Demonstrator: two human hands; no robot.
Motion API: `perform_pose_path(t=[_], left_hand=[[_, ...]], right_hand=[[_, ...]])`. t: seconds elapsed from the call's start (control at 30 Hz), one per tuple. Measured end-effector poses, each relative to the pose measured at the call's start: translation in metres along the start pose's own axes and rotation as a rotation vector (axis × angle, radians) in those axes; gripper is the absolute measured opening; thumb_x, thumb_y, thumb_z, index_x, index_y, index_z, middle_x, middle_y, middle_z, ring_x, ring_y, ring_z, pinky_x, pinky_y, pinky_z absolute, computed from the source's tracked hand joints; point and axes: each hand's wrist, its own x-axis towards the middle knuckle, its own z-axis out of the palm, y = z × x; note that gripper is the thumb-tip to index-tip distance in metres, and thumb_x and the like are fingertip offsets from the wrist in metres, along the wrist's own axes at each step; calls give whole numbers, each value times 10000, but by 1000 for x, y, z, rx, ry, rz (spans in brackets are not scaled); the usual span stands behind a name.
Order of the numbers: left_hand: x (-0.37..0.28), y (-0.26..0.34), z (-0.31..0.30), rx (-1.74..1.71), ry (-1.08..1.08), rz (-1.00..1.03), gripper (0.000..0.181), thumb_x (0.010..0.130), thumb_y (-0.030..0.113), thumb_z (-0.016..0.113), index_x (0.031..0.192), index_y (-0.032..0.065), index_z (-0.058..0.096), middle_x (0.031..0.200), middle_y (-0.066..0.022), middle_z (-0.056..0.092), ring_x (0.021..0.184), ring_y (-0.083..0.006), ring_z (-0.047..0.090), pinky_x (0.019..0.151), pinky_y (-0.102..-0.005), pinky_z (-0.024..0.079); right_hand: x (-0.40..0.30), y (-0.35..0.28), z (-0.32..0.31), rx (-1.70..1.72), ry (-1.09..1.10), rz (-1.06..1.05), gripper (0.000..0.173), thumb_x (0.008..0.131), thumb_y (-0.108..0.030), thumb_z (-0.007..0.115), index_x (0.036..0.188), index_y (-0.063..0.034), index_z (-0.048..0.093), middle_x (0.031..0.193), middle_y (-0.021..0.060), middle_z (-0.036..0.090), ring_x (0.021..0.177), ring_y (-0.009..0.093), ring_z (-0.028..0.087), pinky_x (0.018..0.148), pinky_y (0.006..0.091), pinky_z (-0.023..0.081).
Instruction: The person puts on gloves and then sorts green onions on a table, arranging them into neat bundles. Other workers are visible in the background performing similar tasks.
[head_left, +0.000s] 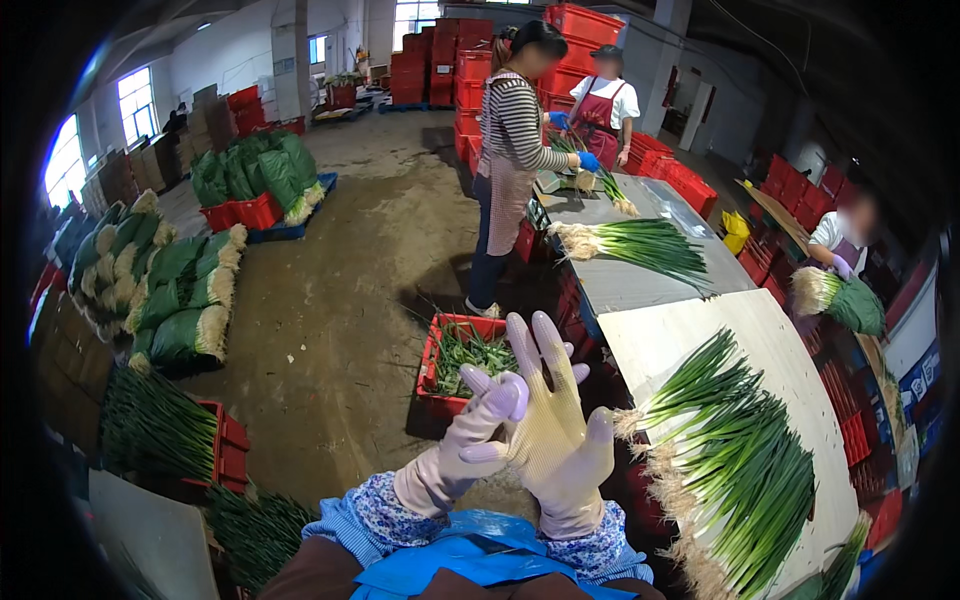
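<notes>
Both my hands wear pale, lilac-tipped gloves, with floral sleeve cuffs at the wrists. My right hand (559, 427) is raised with its palm towards me, fingers apart and nothing in it. Against its little-finger side is my left hand (469, 431), its fingers bent; whether they grip the right glove is hard to tell. To the right, a pale board (637, 341) bears a row of green onions (750, 465), their roots towards me. Beyond my fingers, a red crate (442, 405) on the floor holds loose green leaves (472, 360).
A grey table (600, 289) bears another green onion bundle (637, 244). Two people (517, 142) stand at its far end; another person (840, 240) handles a wrapped bundle (840, 300) at right. Wrapped bundles (184, 292) and a crate of green onions (232, 450) are at left.
</notes>
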Motion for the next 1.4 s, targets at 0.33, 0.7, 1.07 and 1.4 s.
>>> perform_pose_path(t=[0.33, 0.7, 1.07, 1.4], left_hand=[[-6, -16, 14, 47, -74, 102, 181, 1029, 268, 477, 1069, 93, 496, 1457, -189, 356, 1417, -389, 312, 1171, -488, 250], [0, -4, -15, -48, 13, 75, 390, 1050, 351, 437, 1294, 48, 463, 1456, -166, 436, 1378, -305, 400, 1129, -443, 353], [-14, -9, -4, -229, 63, -214, 497, 1042, 402, 458, 1379, 37, 485, 1406, -145, 509, 1326, -204, 459, 1125, -352, 346], [-18, -31, -27, -364, 113, -16, 386, 985, 261, 574, 1299, 47, 505, 1369, -131, 510, 1291, -241, 483, 1113, -385, 362]], right_hand=[[-1, -6, -23, 163, -49, 15, 923, 922, -590, 505, 1585, -146, 40, 1614, 228, 96, 1340, 462, 413, 986, 610, 471], [-9, 14, -25, 186, 18, 127, 1010, 893, -610, 563, 1573, -179, -47, 1581, 297, 94, 1054, 438, 640, 565, 412, 615], [-23, 28, -14, 170, 294, 122, 946, 920, -571, 507, 1584, -133, -5, 1524, 265, 316, 696, 256, 628, 449, 273, 484], [-4, 35, -5, 174, 432, 89, 989, 908, -563, 521, 1564, -31, 7, 1510, 233, 369, 1153, 286, 565, 716, 238, 547]])
